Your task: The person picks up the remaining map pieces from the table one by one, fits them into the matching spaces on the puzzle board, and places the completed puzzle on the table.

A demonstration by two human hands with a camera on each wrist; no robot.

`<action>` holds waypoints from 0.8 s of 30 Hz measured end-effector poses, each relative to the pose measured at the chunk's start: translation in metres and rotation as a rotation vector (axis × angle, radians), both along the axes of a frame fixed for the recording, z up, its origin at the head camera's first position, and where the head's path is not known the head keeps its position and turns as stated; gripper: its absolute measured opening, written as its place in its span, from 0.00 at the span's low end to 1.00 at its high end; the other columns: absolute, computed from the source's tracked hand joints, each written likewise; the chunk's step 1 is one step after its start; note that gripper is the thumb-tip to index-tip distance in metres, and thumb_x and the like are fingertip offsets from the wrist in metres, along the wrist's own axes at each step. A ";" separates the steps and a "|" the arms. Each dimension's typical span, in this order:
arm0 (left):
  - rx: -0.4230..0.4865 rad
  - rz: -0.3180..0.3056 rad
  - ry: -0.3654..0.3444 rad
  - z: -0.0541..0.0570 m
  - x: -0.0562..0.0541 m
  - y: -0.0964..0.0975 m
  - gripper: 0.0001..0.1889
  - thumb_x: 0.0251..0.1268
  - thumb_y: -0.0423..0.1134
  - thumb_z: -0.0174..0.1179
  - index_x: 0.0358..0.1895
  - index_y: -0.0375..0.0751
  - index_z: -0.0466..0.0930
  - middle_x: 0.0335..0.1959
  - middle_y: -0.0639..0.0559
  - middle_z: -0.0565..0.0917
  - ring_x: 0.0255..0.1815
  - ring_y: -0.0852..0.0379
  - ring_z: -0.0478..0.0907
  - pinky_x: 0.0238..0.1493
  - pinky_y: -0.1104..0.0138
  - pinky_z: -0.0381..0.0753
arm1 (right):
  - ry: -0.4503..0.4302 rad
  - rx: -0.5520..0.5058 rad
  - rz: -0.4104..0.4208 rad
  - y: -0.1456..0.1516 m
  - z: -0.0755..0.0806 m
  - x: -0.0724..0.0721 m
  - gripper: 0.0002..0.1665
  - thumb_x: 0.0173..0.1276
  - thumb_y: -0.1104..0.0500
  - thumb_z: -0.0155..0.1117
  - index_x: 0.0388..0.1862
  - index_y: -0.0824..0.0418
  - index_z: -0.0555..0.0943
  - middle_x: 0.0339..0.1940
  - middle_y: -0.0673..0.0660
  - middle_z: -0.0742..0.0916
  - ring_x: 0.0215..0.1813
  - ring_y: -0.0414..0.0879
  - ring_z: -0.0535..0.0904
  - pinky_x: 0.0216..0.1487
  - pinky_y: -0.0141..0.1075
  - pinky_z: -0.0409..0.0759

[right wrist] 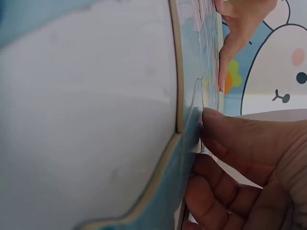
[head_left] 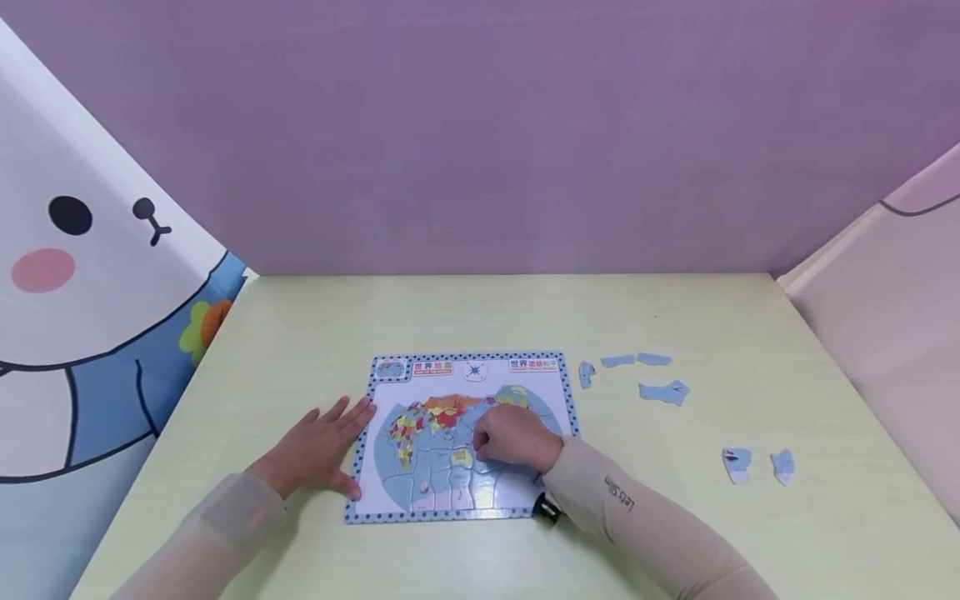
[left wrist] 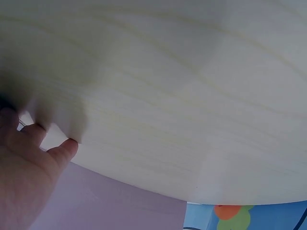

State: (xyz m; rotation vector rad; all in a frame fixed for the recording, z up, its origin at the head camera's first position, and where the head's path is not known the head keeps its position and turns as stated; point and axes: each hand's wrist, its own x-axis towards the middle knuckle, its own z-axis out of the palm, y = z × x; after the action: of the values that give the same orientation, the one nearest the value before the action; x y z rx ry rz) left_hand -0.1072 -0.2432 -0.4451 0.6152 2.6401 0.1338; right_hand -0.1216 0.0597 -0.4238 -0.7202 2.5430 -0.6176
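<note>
A world map jigsaw puzzle (head_left: 442, 493) lies flat on the table, its white board framed by a dotted blue border. My left hand (head_left: 318, 450) rests at the board's left edge, fingers spread, fingertips on the border. Over the right-centre of the map is my right hand (head_left: 517, 435), its fingers curled down. In the right wrist view, the right thumb (right wrist: 225, 132) and bent fingers pinch a blue puzzle piece (right wrist: 195, 110) close against the map surface. Most of that piece is hidden by the hand in the head view. White backing (right wrist: 96, 105) shows beside the assembled pieces.
Several loose blue pieces lie right of the board: a wide one (head_left: 664, 392) among smaller ones near its upper corner, and two, including one piece (head_left: 737, 463), farther right. A purple wall (head_left: 510, 150) stands behind the table (head_left: 300, 317), with a cartoon panel (head_left: 90, 333) at left.
</note>
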 end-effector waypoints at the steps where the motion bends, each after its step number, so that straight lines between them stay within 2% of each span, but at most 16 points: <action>1: 0.000 0.003 0.004 0.000 0.000 0.000 0.63 0.36 0.69 0.69 0.75 0.37 0.52 0.76 0.41 0.54 0.74 0.34 0.45 0.65 0.34 0.50 | -0.008 -0.003 0.001 0.000 0.000 -0.001 0.05 0.60 0.60 0.70 0.25 0.55 0.86 0.23 0.43 0.83 0.30 0.38 0.75 0.37 0.32 0.74; 4: 0.000 0.008 0.016 -0.001 0.001 -0.001 0.63 0.36 0.68 0.70 0.75 0.37 0.52 0.76 0.42 0.54 0.74 0.34 0.45 0.65 0.34 0.51 | -0.028 -0.003 0.000 0.001 -0.001 -0.005 0.03 0.60 0.58 0.70 0.27 0.53 0.86 0.25 0.42 0.83 0.31 0.37 0.76 0.38 0.33 0.74; 8: 0.001 0.003 0.024 -0.003 0.002 -0.002 0.62 0.37 0.68 0.70 0.75 0.38 0.51 0.76 0.42 0.53 0.75 0.34 0.44 0.65 0.34 0.50 | -0.060 -0.008 -0.062 0.006 0.001 -0.014 0.03 0.60 0.55 0.70 0.32 0.52 0.86 0.31 0.44 0.84 0.33 0.40 0.76 0.39 0.35 0.74; 11: -0.001 -0.001 0.028 -0.004 0.002 -0.001 0.62 0.38 0.67 0.70 0.75 0.37 0.51 0.76 0.42 0.53 0.75 0.34 0.44 0.65 0.34 0.50 | -0.088 -0.056 -0.103 0.014 0.004 -0.020 0.06 0.61 0.56 0.70 0.37 0.53 0.86 0.33 0.46 0.84 0.33 0.42 0.75 0.37 0.35 0.74; 18: -0.002 -0.005 0.027 -0.003 0.001 -0.001 0.62 0.37 0.68 0.69 0.75 0.37 0.52 0.76 0.41 0.53 0.74 0.34 0.45 0.65 0.34 0.50 | -0.141 -0.324 -0.039 0.036 0.012 -0.026 0.12 0.63 0.64 0.67 0.46 0.62 0.84 0.29 0.48 0.82 0.32 0.43 0.75 0.34 0.33 0.76; 24: -0.009 -0.009 0.029 -0.006 0.000 -0.002 0.63 0.36 0.70 0.69 0.75 0.37 0.52 0.76 0.41 0.54 0.74 0.33 0.46 0.64 0.33 0.51 | -0.154 -0.385 -0.004 0.043 0.012 -0.025 0.14 0.64 0.66 0.66 0.48 0.65 0.82 0.32 0.48 0.82 0.33 0.42 0.75 0.35 0.31 0.77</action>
State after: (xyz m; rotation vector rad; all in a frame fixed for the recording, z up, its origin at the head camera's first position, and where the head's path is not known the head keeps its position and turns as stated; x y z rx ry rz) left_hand -0.1070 -0.2455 -0.4515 0.6301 2.6642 0.1105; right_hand -0.1464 0.1032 -0.4116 -0.7590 2.3081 -1.1372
